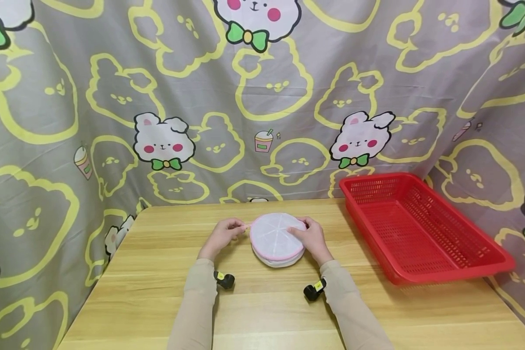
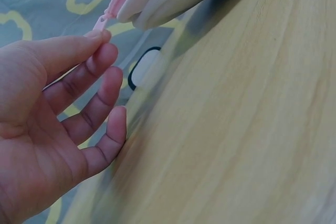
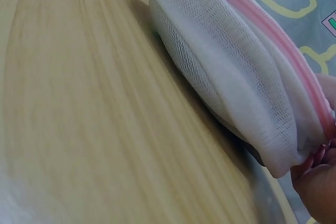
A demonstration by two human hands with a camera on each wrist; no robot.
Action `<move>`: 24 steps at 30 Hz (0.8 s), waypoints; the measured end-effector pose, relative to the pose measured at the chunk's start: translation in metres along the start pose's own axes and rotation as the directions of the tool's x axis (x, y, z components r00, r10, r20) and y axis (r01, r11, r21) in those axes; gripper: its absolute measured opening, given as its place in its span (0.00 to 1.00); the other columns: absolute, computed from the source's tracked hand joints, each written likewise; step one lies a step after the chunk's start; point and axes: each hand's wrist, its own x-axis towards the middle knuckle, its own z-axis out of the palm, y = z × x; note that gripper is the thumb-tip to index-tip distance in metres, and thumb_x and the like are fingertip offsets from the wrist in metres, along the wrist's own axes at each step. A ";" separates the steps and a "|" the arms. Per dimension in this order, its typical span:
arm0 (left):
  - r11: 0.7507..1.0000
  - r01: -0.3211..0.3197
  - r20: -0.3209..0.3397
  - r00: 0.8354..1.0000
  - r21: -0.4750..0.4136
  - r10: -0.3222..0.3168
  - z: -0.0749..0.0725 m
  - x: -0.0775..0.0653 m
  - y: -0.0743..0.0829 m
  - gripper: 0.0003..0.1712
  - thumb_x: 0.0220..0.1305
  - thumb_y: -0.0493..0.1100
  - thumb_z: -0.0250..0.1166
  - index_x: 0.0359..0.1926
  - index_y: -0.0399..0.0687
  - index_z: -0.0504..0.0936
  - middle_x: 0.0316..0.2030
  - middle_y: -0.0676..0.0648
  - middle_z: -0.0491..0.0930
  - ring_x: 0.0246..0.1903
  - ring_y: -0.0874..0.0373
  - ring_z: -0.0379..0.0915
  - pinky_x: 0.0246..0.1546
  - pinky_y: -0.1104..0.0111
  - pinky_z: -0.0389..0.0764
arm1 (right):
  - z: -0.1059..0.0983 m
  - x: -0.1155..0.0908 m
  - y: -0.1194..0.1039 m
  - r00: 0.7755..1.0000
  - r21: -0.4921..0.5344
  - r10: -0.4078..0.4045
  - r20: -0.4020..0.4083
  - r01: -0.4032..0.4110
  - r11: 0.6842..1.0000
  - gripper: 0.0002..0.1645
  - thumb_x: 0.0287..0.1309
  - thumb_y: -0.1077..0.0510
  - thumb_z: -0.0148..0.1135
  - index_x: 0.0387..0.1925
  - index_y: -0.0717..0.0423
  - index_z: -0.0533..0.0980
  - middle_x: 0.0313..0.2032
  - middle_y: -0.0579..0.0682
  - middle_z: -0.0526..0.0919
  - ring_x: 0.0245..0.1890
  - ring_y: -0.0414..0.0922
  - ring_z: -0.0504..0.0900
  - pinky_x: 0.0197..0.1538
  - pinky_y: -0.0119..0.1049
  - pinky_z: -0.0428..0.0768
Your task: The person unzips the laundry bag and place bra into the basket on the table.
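A round, flattish white mesh bag [image 1: 273,243] lies on the wooden desk [image 1: 262,311] to the left of the red basket [image 1: 387,226]; its top is crossed by pale seams like spokes, a pink zip [image 3: 283,35] runs round the upper edge, and the soft side wall sags into folds. On the side away from the basket, the left hand [image 1: 220,239] pinches the small pink pull tab [image 2: 101,23] between thumb and forefinger, its other fingers loosely bent. On the side nearer the basket, the right hand [image 1: 313,239] grips the rim, thumb on top; its fingers are mostly hidden in the head view and cut off by the frame in the right wrist view. The left wrist view catches only the bag's end, and its inside cannot be seen. A grey cartoon-print curtain [image 1: 284,63] hangs behind the basket, whose perforated walls stand clear of both hands.
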 end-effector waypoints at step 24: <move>0.996 -0.071 0.071 0.995 0.048 0.068 -0.005 -0.006 0.004 0.11 0.66 0.41 0.63 0.44 0.36 0.82 0.40 0.33 0.80 0.35 0.50 0.74 0.34 0.66 0.75 | 0.000 -0.001 -0.001 1.000 0.004 0.018 -0.017 -0.018 1.000 0.26 0.48 0.56 0.75 0.49 0.63 0.79 0.50 0.61 0.82 0.51 0.53 0.79 0.59 0.47 0.75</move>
